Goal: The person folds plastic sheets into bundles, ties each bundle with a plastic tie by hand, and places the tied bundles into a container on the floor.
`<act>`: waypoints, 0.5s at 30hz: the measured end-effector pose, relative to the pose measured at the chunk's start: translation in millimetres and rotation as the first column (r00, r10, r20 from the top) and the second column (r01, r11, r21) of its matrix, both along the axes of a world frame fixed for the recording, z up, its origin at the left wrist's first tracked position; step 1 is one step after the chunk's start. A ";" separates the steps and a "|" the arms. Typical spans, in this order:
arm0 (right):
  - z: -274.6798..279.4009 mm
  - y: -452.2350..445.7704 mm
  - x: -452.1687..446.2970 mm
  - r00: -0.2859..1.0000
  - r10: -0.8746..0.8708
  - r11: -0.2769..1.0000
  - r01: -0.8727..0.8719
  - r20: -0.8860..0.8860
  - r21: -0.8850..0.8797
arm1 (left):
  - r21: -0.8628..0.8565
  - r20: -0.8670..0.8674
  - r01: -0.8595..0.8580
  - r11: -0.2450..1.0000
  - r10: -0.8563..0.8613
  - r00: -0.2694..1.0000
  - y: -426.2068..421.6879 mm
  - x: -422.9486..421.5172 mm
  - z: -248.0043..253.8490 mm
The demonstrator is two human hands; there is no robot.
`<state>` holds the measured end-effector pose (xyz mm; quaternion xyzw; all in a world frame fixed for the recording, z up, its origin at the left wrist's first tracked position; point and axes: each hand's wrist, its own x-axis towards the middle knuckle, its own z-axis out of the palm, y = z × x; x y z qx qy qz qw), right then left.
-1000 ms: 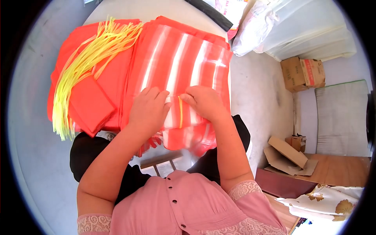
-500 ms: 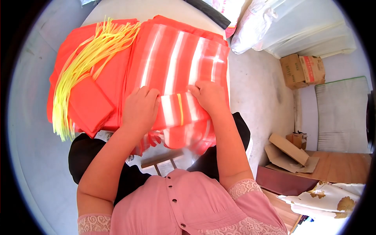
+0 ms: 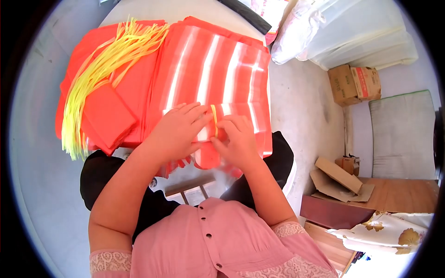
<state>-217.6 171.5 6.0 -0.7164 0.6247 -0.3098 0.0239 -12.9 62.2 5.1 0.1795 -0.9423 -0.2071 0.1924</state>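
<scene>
Red-and-white striped plastic sheets lie in a stack, with a narrow folded strip along the near edge. My left hand rests on this strip with its fingers apart. A yellow tie crosses the fold between my hands. Beside it, my right hand is bent at the fingers, thumb and fingertips pinching at the tie and fold. To the left lies a red stack with a small folded red bundle and a loose bunch of yellow strips on top.
A black roll lies at the far edge of the pale table. White bags stand beyond it. On the right are a cardboard box, an opened carton and a wooden surface.
My left hand has slid right toward the yellow tie and spread over the fold. My right hand has moved down and inward to the tie. The fold lies flatter.
</scene>
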 end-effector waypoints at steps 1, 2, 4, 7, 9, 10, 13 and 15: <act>0.6 0.0 1.0 1.000 -0.002 1.000 0.002 -0.011 -0.023 | 0.005 -0.007 0.007 1.000 -0.007 1.000 -1.4 0.8 -0.4; 2.4 -0.1 1.6 1.000 0.010 1.000 -0.010 -0.017 -0.019 | 0.010 -0.014 0.012 1.000 -0.012 1.000 -2.6 1.2 -0.3; 6.0 -1.5 3.0 0.999 0.037 0.999 -0.038 -0.030 -0.010 | 0.024 -0.027 0.031 0.999 -0.030 0.999 -4.7 1.7 -0.4; 5.2 -5.0 -0.8 0.994 0.072 0.996 -0.075 -0.078 -0.040 | 0.034 -0.036 0.047 0.998 -0.046 0.998 -8.1 3.2 -0.2; 5.9 -6.8 -2.9 0.989 0.086 0.994 -0.093 -0.118 -0.054 | 0.032 -0.052 0.050 0.998 -0.048 0.997 -9.5 2.6 1.0; 6.1 -6.7 -3.8 0.986 0.090 0.993 -0.099 -0.138 -0.059 | 0.029 -0.068 0.049 0.998 -0.047 0.997 -9.3 2.0 2.6; 4.6 -7.7 -8.4 0.980 0.107 0.993 -0.115 -0.171 -0.036 | 0.050 -0.053 0.055 0.997 -0.053 0.997 -10.3 2.3 1.8; 10.3 -8.0 -5.0 0.984 0.119 0.992 -0.124 -0.129 -0.031 | 0.059 -0.043 0.058 0.997 -0.055 0.998 -11.5 3.1 -0.2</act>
